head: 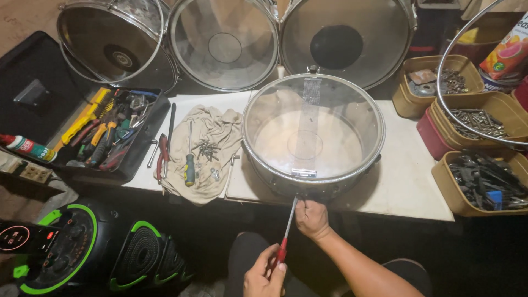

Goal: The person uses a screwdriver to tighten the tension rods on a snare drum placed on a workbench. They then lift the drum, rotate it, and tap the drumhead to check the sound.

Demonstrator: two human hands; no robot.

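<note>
Head view: snare drum (312, 136) sits at the tabletop's (407, 181) near edge; left hand (265, 274) fingers wrap the screwdriver (286, 232) handle, right hand (311, 218) pinches its shaft, steadying the tip against the shell.

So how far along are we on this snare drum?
Done: loose screws lie on the cloth. In hand: left hand holds a red-handled screwdriver against the snare drum near rim, right hand steadying. Left: the head and snare strip remain mounted.
</note>
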